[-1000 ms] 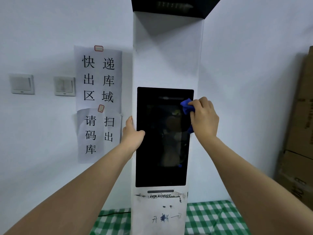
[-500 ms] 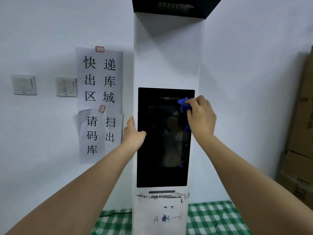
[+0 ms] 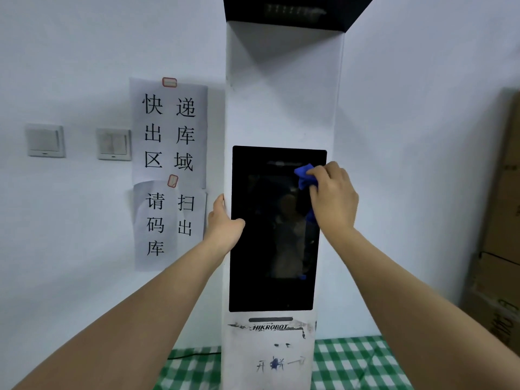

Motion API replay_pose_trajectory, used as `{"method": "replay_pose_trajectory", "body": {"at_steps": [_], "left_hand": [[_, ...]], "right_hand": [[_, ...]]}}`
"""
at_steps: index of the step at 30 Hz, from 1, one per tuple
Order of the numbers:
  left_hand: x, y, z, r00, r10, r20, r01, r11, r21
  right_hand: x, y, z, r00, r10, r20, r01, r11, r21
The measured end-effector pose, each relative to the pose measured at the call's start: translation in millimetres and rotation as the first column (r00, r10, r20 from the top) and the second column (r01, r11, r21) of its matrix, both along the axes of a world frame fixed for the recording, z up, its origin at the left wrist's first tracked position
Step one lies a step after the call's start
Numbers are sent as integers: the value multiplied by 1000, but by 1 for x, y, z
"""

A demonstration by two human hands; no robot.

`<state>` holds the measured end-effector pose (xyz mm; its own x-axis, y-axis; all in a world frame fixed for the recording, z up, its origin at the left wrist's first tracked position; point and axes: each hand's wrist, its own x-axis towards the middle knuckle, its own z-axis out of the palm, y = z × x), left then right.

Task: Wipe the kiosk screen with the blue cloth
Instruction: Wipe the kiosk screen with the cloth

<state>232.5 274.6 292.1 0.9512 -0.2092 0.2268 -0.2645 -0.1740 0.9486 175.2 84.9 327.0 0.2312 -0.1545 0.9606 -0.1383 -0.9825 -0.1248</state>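
arms: two, bare to frame edge | sleeves: none visible | hands [image 3: 333, 198]: bare, ungloved
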Motion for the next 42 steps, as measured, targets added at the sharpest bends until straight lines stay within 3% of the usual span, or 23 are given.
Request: {"method": "replay_pose_trajectory", "body": {"at_steps": [3,6,8,13,16,18,20,22,26,28,31,35,40,42], "left_hand": [[3,2,-1,1000,-3,-1,3,1000,4],[2,2,-1,1000,-14,-1,14,1000,3],[-1,2,-1,1000,-18,8,18,1000,-4],[0,4,-1,1000,-31,5,31,999,-19],[1,5,-2,999,-51,6,52,999,-16],[1,7,-2,998,-68,-7,68,998,-19],[-1,10,-2,995,-93,-23,92,995,-22],[-3,13,-3,992,-119,-31,119,993,-24],[-5,18,-7,986,-159,-57,158,987,-25],[-6,19,-9,986,-156,-59,155,988,-22],[-6,18,-10,988,-144,-51,143,989,-30],[-3,22,-10,979,-192,-69,191,981,-19],[-6,27,-10,969,-233,-78,232,972,-21],[-7,26,-11,973,-221,-65,220,975,-26]], "right_hand": [[6,10,-19,996,23,-86,-41,977,-211],[-2,-7,-30,984,-12,-179,-73,885,-459],[-9,-19,-20,990,-3,-143,-55,914,-403],[4,8,5,1000,17,6,-17,1000,10],[13,28,-4,999,37,-40,-43,984,-176],[13,27,-18,993,5,-122,-55,910,-411],[8,17,-20,985,-41,-167,-52,855,-516],[3,6,-13,989,-61,-132,-6,888,-459],[6,18,-7,999,-35,-35,28,981,-191],[13,42,-14,999,-15,-46,5,978,-211],[24,71,-32,989,15,-150,-74,918,-391],[22,58,-32,978,3,-207,-110,856,-505],[22,55,-13,998,60,-35,-67,972,-225],[28,71,-16,996,88,-22,-91,976,-197]]}}
